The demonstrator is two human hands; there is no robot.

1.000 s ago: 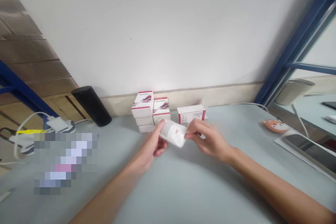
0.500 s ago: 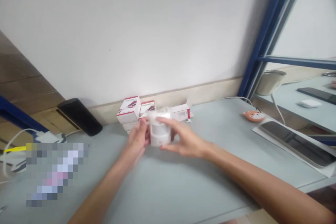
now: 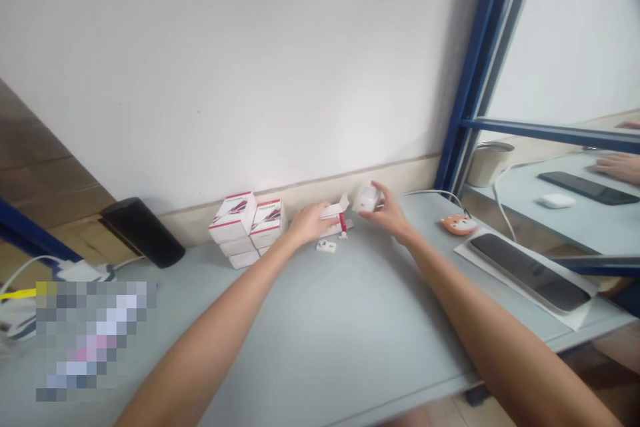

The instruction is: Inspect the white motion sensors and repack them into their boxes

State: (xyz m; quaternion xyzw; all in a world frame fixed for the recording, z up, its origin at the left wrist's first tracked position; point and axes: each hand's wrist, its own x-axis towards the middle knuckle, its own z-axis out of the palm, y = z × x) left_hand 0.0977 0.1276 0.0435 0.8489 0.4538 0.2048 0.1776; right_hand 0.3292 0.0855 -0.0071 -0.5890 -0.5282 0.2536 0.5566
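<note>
My left hand (image 3: 307, 224) is closed over a small white-and-red cardboard box (image 3: 334, 220) that lies on its side near the wall. The box's open flap points to the right, and part of the box is hidden behind my fingers. In my right hand (image 3: 391, 215) is a rounded white object in clear plastic packaging (image 3: 367, 199), tilted toward the open end of the box; blur hides its exact kind. Just in front of the box lies a small white part (image 3: 326, 247). Left of my left hand stand several stacked white-and-red boxes (image 3: 233, 215).
A black cylinder (image 3: 143, 232) leans at the left, beside a white charger with cable (image 3: 83, 270). On the right are an orange animal-face case (image 3: 458, 223) and a dark device on white paper (image 3: 530, 271). Beyond the blue frame (image 3: 463, 113) show a cup (image 3: 490, 163) and another person's hand (image 3: 619, 165).
My hands have parted. The left has let go of the plastic-wrapped object and moved back to the box; the right has carried the object rightward and toward the wall. The view shifted slightly.
</note>
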